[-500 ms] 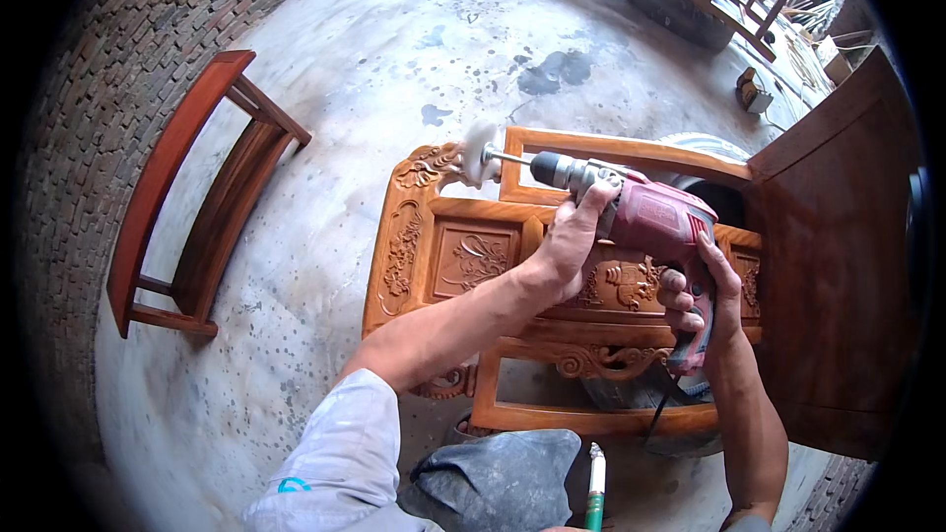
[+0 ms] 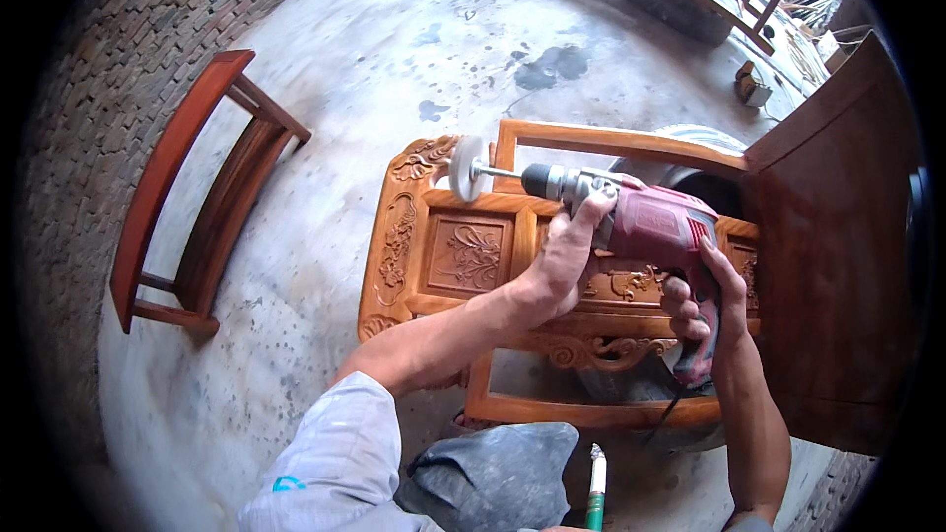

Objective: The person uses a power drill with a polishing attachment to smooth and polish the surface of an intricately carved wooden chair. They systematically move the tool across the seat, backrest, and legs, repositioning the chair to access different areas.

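Observation:
Both of my hands hold a red power drill (image 2: 658, 222) with a round whitish polishing wheel (image 2: 467, 168) on a thin shaft in its chuck. My left hand (image 2: 574, 251) grips the front of the drill behind the chuck. Around the rear handle wraps my right hand (image 2: 705, 291), its index finger hidden from view. Below lies a carved wooden furniture panel (image 2: 422, 199) with floral reliefs and scrolled edges. The wheel overlaps the panel's upper left corner; whether it touches the wood I cannot tell.
A reddish wooden frame (image 2: 163, 192) stands at the left by a brick wall (image 2: 89, 89). Tyres (image 2: 690, 175) lie under the panel. A dark wooden board (image 2: 838, 266) rises at the right. A cord (image 2: 665, 416) hangs from the drill. A cigarette in a green holder (image 2: 596, 488) shows low down.
The wheel has moved slightly left and down and now shows as a clearer disc instead of a blur. My hands keep the same grip. The view has shifted a little.

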`<state>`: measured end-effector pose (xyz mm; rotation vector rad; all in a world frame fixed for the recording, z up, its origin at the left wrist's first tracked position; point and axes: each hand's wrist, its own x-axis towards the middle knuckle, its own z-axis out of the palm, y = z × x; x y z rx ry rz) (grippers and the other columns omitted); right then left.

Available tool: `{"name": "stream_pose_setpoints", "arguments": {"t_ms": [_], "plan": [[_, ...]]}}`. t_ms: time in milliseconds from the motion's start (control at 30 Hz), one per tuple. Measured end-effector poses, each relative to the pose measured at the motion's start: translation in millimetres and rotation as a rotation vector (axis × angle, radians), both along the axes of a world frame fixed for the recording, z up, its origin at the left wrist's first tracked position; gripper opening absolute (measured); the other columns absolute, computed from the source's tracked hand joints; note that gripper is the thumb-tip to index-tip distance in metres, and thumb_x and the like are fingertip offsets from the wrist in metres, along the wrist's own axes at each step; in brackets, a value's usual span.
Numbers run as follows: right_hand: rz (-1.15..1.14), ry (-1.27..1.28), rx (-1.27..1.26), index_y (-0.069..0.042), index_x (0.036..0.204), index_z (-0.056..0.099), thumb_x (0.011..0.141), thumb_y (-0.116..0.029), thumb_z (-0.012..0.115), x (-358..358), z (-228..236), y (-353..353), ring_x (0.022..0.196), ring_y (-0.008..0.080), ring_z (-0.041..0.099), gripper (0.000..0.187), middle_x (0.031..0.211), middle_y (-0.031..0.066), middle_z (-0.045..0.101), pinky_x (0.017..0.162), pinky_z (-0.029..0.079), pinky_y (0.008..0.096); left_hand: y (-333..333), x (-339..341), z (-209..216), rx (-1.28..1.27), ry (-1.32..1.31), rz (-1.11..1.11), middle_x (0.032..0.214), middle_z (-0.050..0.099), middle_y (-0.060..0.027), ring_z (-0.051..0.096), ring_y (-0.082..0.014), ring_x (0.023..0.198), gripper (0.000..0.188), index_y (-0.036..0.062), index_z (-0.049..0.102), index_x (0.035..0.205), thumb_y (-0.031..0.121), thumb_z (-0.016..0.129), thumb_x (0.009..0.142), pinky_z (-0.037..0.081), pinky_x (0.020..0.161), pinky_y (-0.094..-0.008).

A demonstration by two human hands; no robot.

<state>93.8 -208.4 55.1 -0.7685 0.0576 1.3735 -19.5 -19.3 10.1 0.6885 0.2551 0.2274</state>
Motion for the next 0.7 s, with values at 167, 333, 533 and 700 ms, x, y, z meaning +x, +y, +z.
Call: {"name": "stream_pose_setpoints", "arguments": {"t_ms": [167, 333, 533, 700], "plan": [[0.026, -0.006, -0.125, -0.005, 0.123, 0.056, 0.100, -0.048, 0.050, -33.0, 7.0, -13.1, 0.051, 0.0097, 0.053, 0.049, 0.073, 0.0076, 0.061, 0.034, 0.036, 0.0180, -20.8, -43.2, 2.0, -0.034, 0.015, 0.013, 0.129, 0.062, -0.0122, 0.065, -0.0234, 0.116, 0.058, 0.0072, 0.047, 0.139, 0.047, 0.053, 0.098, 0.058, 0.095, -0.0454], [0.037, 0.065, -0.059, -0.008, 0.126, 0.055, 0.100, -0.046, 0.051, -45.4, -4.3, -0.7, 0.054, 0.0106, 0.054, 0.046, 0.075, 0.0070, 0.060, 0.037, 0.039, 0.0190, -12.7, -54.1, -5.3, 0.004, 0.078, 0.050, 0.127, 0.064, -0.0105, 0.065, -0.0228, 0.115, 0.060, 0.0073, 0.049, 0.138, 0.051, 0.053, 0.097, 0.059, 0.094, -0.0446], [0.116, 0.064, -0.096, -0.009, 0.122, 0.057, 0.099, -0.047, 0.053, -44.8, -6.9, 1.9, 0.054, 0.0110, 0.053, 0.044, 0.074, 0.0068, 0.060, 0.037, 0.038, 0.0191, -14.1, -68.7, -8.4, -0.003, 0.121, 0.093, 0.125, 0.066, -0.0107, 0.066, -0.0226, 0.113, 0.059, 0.0071, 0.050, 0.138, 0.050, 0.054, 0.097, 0.059, 0.094, -0.0445], [0.175, -0.010, -0.228, -0.005, 0.119, 0.057, 0.098, -0.048, 0.054, -51.9, 7.2, -10.3, 0.048, 0.0100, 0.048, 0.048, 0.069, 0.0076, 0.058, 0.034, 0.034, 0.0191, -37.6, -92.0, -1.8, -0.097, 0.125, 0.116, 0.128, 0.064, -0.0112, 0.065, -0.0259, 0.116, 0.058, 0.0072, 0.048, 0.140, 0.046, 0.054, 0.098, 0.056, 0.098, -0.0485]]}}
